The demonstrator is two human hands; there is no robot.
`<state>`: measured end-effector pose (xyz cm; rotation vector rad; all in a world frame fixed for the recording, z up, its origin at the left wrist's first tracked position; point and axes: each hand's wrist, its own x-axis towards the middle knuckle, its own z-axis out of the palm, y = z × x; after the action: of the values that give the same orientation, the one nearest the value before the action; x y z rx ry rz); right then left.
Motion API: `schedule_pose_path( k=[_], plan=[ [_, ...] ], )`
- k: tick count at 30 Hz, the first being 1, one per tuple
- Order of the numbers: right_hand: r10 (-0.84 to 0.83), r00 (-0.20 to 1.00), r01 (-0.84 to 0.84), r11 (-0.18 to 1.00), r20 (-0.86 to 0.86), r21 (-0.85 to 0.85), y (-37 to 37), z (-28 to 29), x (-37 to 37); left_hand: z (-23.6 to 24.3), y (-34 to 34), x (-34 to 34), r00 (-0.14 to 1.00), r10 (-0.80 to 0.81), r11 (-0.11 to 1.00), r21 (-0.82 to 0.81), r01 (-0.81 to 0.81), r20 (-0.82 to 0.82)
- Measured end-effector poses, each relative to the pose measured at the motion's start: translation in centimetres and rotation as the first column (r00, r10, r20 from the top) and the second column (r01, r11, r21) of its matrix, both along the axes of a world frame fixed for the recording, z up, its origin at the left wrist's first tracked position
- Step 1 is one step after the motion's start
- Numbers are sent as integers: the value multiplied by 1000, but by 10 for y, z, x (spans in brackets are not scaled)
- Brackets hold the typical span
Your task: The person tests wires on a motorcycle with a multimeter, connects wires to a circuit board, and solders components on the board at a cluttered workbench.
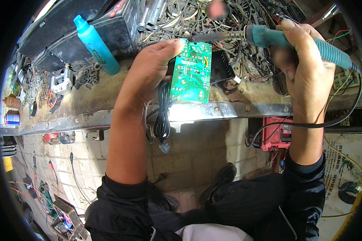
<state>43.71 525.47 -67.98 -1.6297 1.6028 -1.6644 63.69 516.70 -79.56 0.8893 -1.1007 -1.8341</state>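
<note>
My left hand grips a green circuit board by its upper left side, holding it tilted over the bench edge. In my right hand is a soldering iron with a teal handle, pointing left. Its tip end reaches the board's top edge beside my left thumb; whether it touches cannot be made out. A short yellow wire lies across the board. Behind the board sits a black plastic casing. A coiled black cable hangs below my left hand, over the bench edge.
Tangled wires and metal parts cover the back of the bench. A blue bottle leans against a large black battery. The iron's cord loops past my right forearm. Below the bench is a red case.
</note>
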Motion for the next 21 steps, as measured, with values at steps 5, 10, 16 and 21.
schedule_pose_path(
  k=[5, 10, 16, 21],
  plan=[
    [51, 989, -54, 998, -138, -13, 6, 4, 4, 0, -3, 3, 1000, -18, 1000, 15, 18, -4],
    [-43, 954, 43, 999, -298, -7, 15, 12, 27, -3, -4, -1, 1000, -30, 999, -39, 30, -5],
    [-37, 966, 31, 999, -256, -27, 11, 21, 30, 3, 1, 0, 1000, -2, 1000, -30, 2, 29],
    [341, 936, -337, 940, 82, -61, -20, 36, -63, 1, -4, 10, 995, -95, 995, -6, 95, -9]
  ],
)
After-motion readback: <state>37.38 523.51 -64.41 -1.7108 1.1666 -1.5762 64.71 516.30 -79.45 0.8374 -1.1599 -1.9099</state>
